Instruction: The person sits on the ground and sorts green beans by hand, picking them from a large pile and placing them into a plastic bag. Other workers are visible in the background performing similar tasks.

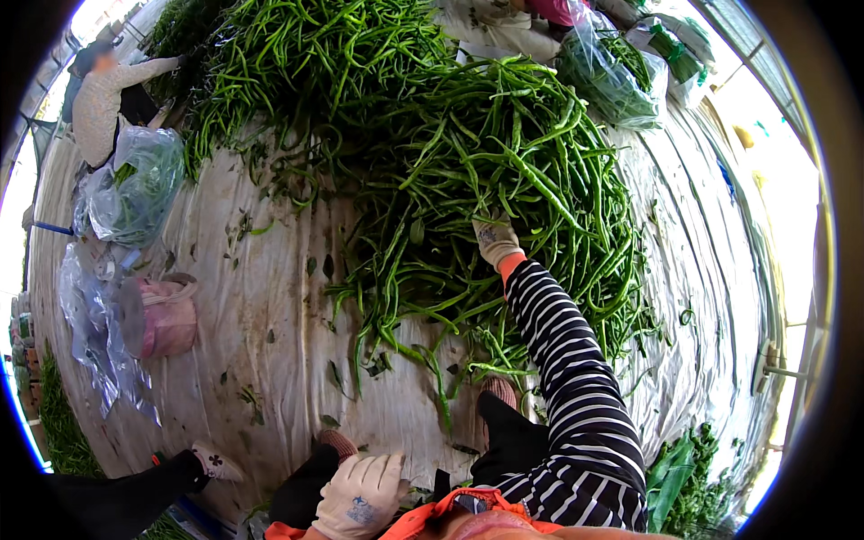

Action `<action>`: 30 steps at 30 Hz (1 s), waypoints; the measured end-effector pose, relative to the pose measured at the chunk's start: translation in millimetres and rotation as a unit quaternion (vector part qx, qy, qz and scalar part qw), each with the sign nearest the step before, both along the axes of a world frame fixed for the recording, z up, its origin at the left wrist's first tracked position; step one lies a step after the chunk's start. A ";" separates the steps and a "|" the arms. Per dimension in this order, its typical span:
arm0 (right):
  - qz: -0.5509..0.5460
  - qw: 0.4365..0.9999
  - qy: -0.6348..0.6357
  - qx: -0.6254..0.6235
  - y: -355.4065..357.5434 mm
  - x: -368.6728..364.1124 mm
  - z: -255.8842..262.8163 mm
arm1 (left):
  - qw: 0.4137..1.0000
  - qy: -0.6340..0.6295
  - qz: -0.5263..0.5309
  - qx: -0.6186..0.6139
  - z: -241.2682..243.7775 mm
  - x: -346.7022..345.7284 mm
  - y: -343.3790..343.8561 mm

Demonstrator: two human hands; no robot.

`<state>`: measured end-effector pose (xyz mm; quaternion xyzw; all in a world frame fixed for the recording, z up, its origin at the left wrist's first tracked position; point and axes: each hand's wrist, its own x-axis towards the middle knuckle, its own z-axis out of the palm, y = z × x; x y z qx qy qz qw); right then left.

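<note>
A large heap of long green chili peppers [499, 155] lies before me on pale plastic sheeting [270, 378]. My right hand [496, 239], in a pale work glove, reaches into the near part of this heap. Peppers cover its fingertips, so its grip cannot be made out. Close to my body at the bottom is my left hand [361, 496], also gloved, with its back up and fingers bent. Whether it holds anything is hidden.
At left, a person [98, 108] reaches toward the peppers beside a filled clear bag [138, 185]. A pink round seat [162, 314] stands near loose plastic film [94, 324]. Another bag of peppers [611, 81] is at upper right. A person's shoe [217, 462] shows at lower left.
</note>
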<state>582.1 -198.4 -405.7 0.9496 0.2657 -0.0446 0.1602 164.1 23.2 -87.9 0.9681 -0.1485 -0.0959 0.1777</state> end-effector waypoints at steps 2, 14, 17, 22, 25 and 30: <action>-0.008 0.999 0.025 0.020 -0.5 -7.7 6.3 | 1.000 0.015 0.013 -0.003 6.2 9.5 1.5; -0.026 0.994 0.082 0.065 -13.8 5.9 18.3 | 1.000 0.015 0.007 -0.008 -3.2 9.5 9.3; -0.042 0.973 0.228 -0.004 -1.7 8.5 67.9 | 1.000 0.012 0.020 0.001 -2.1 5.5 8.8; -0.119 0.947 0.295 0.051 12.6 13.5 69.0 | 1.000 0.016 0.007 0.011 0.2 9.6 1.0; -0.098 0.947 0.303 0.046 11.5 15.6 52.1 | 1.000 0.008 -0.002 0.014 -1.1 10.9 -1.7; -0.118 0.926 0.354 0.064 -6.2 7.9 72.4 | 1.000 0.023 0.008 0.009 0.1 7.0 1.2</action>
